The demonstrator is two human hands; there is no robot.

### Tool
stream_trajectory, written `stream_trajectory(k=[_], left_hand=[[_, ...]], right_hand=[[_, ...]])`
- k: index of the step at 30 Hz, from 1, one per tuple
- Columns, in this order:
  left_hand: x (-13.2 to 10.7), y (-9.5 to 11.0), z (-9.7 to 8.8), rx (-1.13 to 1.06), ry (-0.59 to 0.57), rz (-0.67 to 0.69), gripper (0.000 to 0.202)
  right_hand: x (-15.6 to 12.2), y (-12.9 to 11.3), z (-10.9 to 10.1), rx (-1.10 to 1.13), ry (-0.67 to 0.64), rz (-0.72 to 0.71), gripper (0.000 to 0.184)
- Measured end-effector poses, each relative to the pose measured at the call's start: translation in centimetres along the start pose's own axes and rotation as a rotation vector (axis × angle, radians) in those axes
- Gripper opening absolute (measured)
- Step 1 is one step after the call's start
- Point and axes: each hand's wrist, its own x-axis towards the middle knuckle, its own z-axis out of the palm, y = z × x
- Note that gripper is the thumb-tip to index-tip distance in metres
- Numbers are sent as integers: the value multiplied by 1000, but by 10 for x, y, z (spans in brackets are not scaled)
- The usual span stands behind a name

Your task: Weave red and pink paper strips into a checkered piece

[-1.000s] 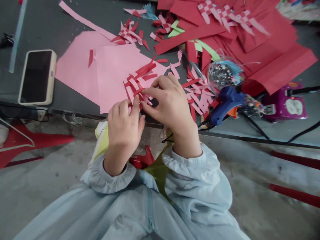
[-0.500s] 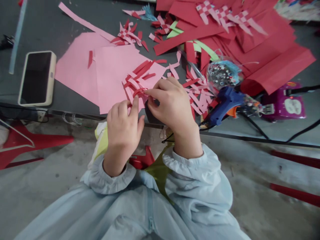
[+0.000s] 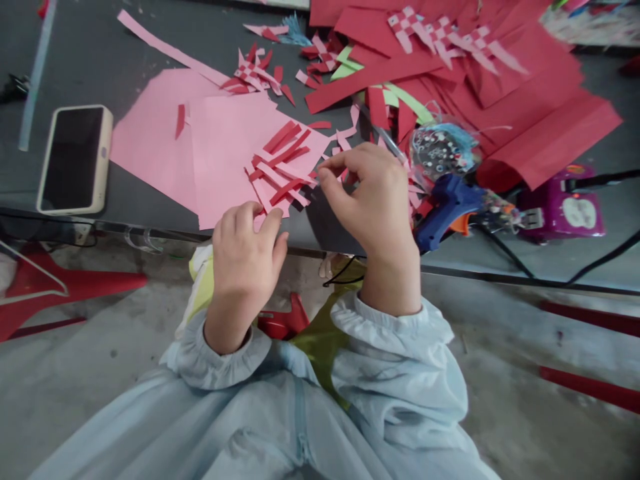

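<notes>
A loose weave of red and pink paper strips (image 3: 280, 167) lies on the pink paper (image 3: 225, 147) near the table's front edge. My left hand (image 3: 245, 257) rests at the weave's lower end, palm down, with its thumb apart and fingers slightly bent. To the right of the weave, my right hand (image 3: 373, 193) has thumb and forefinger tips together, close to the end of a red strip (image 3: 287, 191). Whether anything is between those tips is too small to make out. More cut strips (image 3: 414, 193) lie partly hidden behind the right hand.
A phone (image 3: 76, 159) lies to the left. Red paper sheets (image 3: 500, 73) with woven pink-and-red fish (image 3: 443, 33) spread at the back right. A blue glue gun (image 3: 445, 210), a bag of beads (image 3: 443, 150) and a purple box (image 3: 563, 203) sit to the right.
My right hand has moved right, away from the weave and my left hand. The red strip that was looped between the fingers now lies flatter across the weave. The left hand has hardly moved.
</notes>
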Motion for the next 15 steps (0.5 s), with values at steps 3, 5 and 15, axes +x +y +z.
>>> stream_trajectory(k=[3, 5, 15], left_hand=[[0, -1, -1, -46, 9, -11, 33], [1, -1, -2, -72, 16, -15, 37], [4, 2, -1, -51, 15, -27, 38]], right_hand=[[-3, 5, 6, -20, -19, -9, 17], [-4, 6, 10, -52, -24, -17, 17], [-5, -3, 11, -138, -61, -89, 23]])
